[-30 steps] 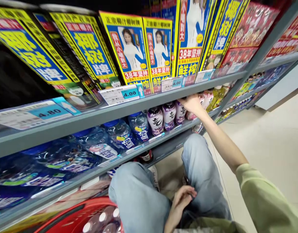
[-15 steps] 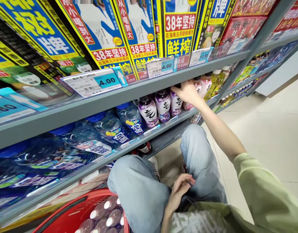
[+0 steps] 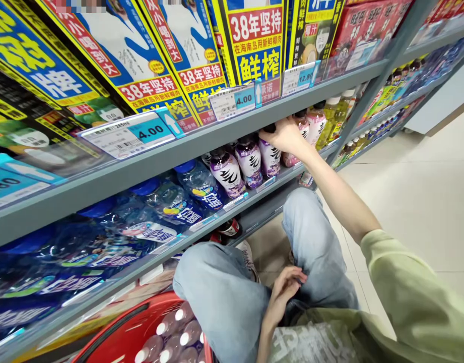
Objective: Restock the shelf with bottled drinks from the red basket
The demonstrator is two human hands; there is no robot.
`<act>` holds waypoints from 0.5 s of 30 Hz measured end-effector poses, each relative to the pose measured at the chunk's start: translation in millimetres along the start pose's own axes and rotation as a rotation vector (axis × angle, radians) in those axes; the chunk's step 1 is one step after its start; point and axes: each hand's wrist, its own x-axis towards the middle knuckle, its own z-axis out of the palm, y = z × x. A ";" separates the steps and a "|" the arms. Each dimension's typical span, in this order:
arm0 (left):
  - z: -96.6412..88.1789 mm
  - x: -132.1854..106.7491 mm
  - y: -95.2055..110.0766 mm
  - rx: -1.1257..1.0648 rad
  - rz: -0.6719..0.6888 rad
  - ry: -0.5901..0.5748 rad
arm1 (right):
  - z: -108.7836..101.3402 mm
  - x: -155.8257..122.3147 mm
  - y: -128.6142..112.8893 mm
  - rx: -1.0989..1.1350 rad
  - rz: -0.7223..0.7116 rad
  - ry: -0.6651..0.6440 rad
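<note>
My right hand (image 3: 286, 137) reaches under the upper shelf. Its fingers curl over the dark cap of a drink bottle (image 3: 270, 159) with a white and purple label, which stands on the lower shelf; the fingertips are partly hidden. Two like bottles, a middle one (image 3: 250, 164) and a left one (image 3: 227, 174), stand to its left. Pink-labelled bottles (image 3: 315, 126) stand to the right, partly behind my hand and wrist. My left hand (image 3: 286, 287) rests in my lap between my knees, fingers loosely stretched, holding nothing.
A red basket (image 3: 103, 338) with several white-capped bottles (image 3: 171, 348) stands at lower left. Blue-capped large bottles (image 3: 171, 199) fill the shelf's left part. Above, a grey shelf edge (image 3: 194, 146) bears price tags and cartons (image 3: 254, 45). Yellow bottles (image 3: 330, 121) stand farther right.
The view has shifted slightly, so the shelves appear a little farther left and more of the basket shows. My right hand stays at the same bottle; my left hand still rests in my lap.
</note>
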 end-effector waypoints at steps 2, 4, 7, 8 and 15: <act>-0.1 -0.4 -0.7 0.008 -0.010 0.000 | 1.2 1.7 3.4 0.005 -0.029 -0.003; -0.2 -0.8 -1.7 0.021 -0.020 0.005 | 1.8 2.7 6.7 0.007 -0.059 -0.004; -0.4 -1.1 -3.5 0.026 -0.029 0.008 | 0.8 3.1 10.7 -0.008 -0.076 -0.002; -0.5 -0.9 -4.0 0.028 -0.031 0.007 | 0.1 3.1 11.9 -0.014 -0.075 -0.002; -2.6 4.4 -4.1 0.053 -0.063 -0.009 | 1.4 5.3 14.7 0.005 -0.135 -0.065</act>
